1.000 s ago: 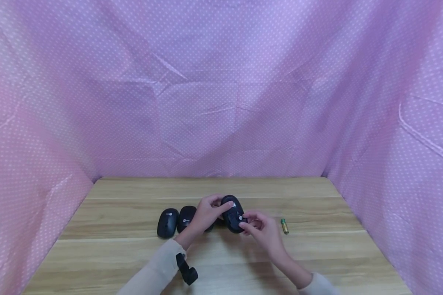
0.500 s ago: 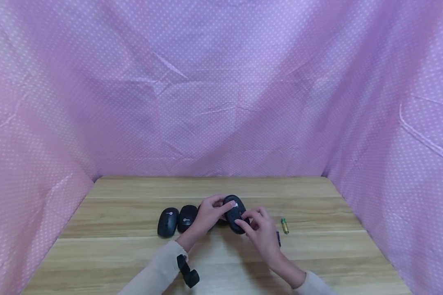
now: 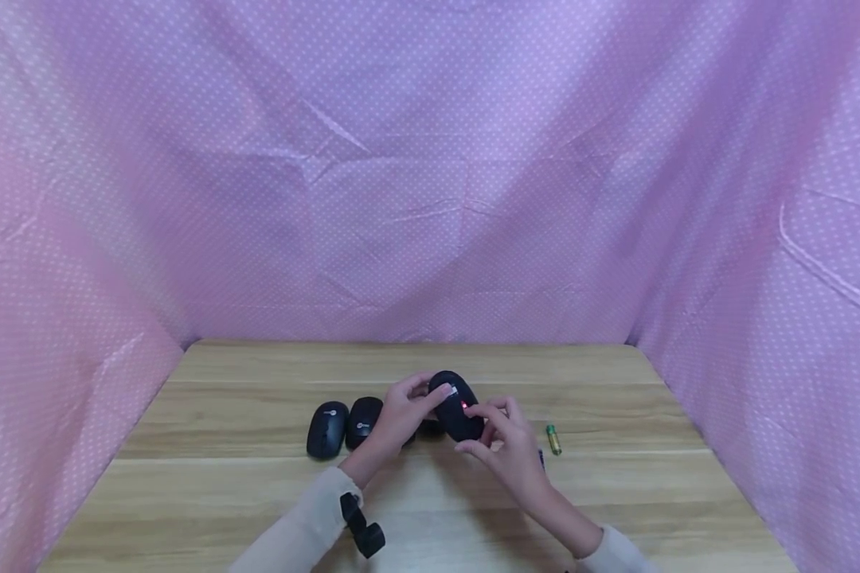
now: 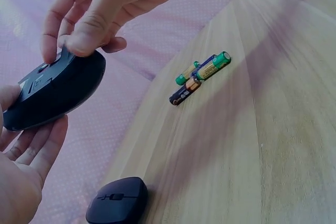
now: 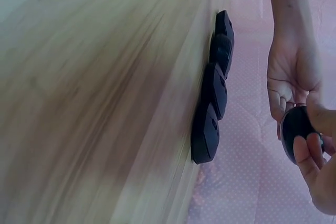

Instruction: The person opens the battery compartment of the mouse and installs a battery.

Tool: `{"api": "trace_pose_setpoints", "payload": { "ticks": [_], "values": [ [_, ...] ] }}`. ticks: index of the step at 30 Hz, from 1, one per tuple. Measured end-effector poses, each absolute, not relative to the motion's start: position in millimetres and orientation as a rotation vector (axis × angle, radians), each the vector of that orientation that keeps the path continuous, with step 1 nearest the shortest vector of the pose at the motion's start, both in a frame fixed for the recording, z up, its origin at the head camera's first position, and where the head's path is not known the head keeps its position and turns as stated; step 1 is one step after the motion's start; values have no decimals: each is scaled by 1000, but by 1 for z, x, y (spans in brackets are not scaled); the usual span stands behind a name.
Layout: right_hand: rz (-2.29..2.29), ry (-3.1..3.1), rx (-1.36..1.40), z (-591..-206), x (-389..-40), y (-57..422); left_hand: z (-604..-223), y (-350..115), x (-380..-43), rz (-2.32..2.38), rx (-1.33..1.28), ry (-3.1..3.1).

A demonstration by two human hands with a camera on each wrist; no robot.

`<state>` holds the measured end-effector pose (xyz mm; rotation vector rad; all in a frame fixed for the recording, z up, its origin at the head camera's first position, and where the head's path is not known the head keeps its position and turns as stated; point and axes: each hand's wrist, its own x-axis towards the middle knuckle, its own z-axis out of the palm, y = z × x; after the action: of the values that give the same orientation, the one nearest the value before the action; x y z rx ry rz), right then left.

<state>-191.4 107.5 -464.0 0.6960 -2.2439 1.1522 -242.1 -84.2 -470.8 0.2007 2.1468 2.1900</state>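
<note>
A black computer mouse (image 3: pixel 453 422) is held above the table with its underside towards the head camera. A small red light glows on that underside. My left hand (image 3: pixel 404 412) grips the mouse from the left, thumb on the underside and fingers beneath. My right hand (image 3: pixel 510 446) has its index fingertip on the underside beside the light. In the left wrist view the right thumb and fingers (image 4: pixel 86 32) pinch the end of the mouse (image 4: pixel 63 95). Whether anything small lies between those fingertips cannot be told.
Several black mice (image 5: pixel 214 90) stand in a row at left, partly behind my left hand. On the right of the wooden table (image 3: pixel 616 501) lie a green-gold battery (image 3: pixel 553 439) and a dark battery (image 3: pixel 541 459); the left wrist view shows more batteries (image 4: pixel 214 65).
The red light has come into sight on the underside. My right thumb has slipped from the underside to below the mouse's lower edge. Both hands have lifted the mouse slightly.
</note>
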Motion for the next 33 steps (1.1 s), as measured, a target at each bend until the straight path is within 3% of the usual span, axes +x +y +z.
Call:
{"api": "trace_pose_setpoints", "payload": {
  "ticks": [12, 27, 33],
  "values": [
    [1054, -2229, 751, -465, -194, 108, -468, -84, -242, 2179, 218, 2159],
    [1360, -2471, 556, -441, -191, 101, -464, -90, -243, 2201, 217, 2066],
    [1873, -2482, 456, -446, -197, 109, -459, -91, -242, 2152, 255, 2113]
  ]
}}
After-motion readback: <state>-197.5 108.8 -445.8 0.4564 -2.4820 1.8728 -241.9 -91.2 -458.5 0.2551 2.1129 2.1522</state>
